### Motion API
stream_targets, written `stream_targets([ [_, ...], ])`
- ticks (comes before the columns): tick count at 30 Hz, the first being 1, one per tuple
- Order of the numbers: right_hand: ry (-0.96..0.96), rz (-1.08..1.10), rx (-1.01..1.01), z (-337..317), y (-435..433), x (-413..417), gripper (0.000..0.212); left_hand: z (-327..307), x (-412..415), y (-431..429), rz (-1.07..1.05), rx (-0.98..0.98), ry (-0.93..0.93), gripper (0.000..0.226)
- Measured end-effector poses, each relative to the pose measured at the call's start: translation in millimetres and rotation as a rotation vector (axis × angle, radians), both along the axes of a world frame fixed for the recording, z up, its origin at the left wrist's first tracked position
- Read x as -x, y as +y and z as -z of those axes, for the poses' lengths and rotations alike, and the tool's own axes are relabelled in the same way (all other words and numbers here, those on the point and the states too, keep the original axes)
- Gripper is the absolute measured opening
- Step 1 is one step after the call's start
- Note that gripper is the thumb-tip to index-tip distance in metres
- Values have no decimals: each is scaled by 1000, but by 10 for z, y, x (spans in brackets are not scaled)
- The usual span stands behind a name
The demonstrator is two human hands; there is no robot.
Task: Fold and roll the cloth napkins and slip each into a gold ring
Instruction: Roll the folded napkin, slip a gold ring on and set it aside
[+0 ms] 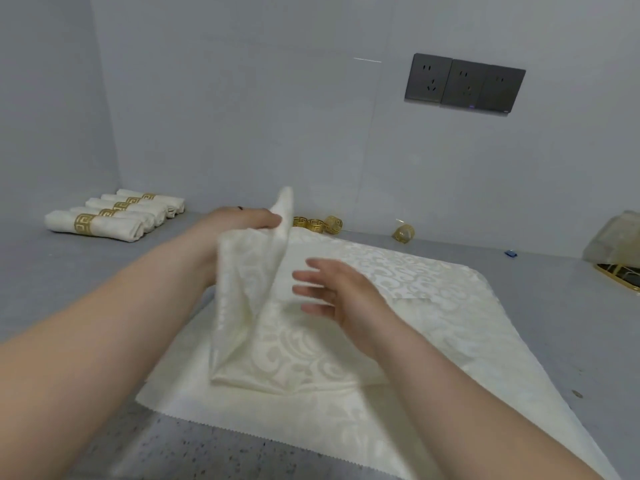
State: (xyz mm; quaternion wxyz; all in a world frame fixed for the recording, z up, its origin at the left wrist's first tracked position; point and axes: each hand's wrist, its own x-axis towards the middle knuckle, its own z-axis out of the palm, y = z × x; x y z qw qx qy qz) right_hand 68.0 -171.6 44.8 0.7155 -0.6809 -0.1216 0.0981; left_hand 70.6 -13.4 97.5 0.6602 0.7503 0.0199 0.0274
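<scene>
On grey speckled counter, left hand pinching lifted damask napkin, right hand spread wide.

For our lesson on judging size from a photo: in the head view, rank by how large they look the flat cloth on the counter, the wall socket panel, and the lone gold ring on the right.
1. Flat cloth, largest by far.
2. Socket panel.
3. Lone gold ring, smallest.
The cloth lies nearest the camera, which exaggerates its lead.
</scene>
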Motion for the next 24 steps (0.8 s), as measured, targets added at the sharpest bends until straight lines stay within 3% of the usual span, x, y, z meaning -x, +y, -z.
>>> stream_targets([
  [3, 106, -10, -201, -211, -168, -64, 32, 44, -41, -384, 11, -66, -75, 15],
  [8, 258, 39, -144, -266, -534, -208, 54, 222, -134, -873, 8, -414, -49, 37],
  [10, 312, 58, -109, -215, -671, -233, 48, 288, -104, -1002, 89, -456, -19, 44],
  [13, 280, 110, 59, -101, -848, -276, 21, 376, -126, -1121, 199, -447, 0, 40],
  [17, 212, 184, 244, 62, -1038, -350, 22, 424, -191, -1081, 280, -375, -51, 12],
  [20, 221, 222, 238, 132, -1147, -405, 20, 455, -229, -960, 267, -359, -82, 27],
  [24, 266, 209, 225, 230, -1121, -420, 18, 597, -246, -904, 249, -548, -94, 30],
])
